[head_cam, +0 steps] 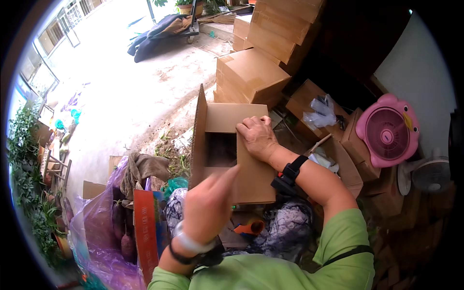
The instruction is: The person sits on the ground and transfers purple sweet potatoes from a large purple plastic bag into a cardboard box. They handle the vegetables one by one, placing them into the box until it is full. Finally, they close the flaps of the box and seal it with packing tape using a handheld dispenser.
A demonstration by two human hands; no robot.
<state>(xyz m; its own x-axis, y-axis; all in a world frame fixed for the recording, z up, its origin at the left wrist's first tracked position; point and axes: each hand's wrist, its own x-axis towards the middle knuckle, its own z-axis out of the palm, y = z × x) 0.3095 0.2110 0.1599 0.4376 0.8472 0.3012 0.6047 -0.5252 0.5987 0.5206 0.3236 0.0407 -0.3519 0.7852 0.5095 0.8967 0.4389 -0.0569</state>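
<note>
A cardboard box (253, 174) stands before me with a dark opening at its middle; one flap stands up on the left and others lie folded inward. My right hand (255, 136) rests on the right flap near its far corner, fingers curled over the edge. Over the near left part of the box is my left hand (212, 199), blurred, with fingers pointing towards the opening; whether it touches the cardboard cannot be told. Below the box, near my lap, lies an orange tape roll or dispenser (250, 227), partly hidden.
Closed cardboard boxes (250, 72) are stacked beyond. At left, a carton with purple plastic film (98, 232) holds eggplants (119, 217). An open carton (342, 163), a pink fan (389, 132) and a clear plastic bag (320, 112) are at right. A cart (188, 32) stands farther off.
</note>
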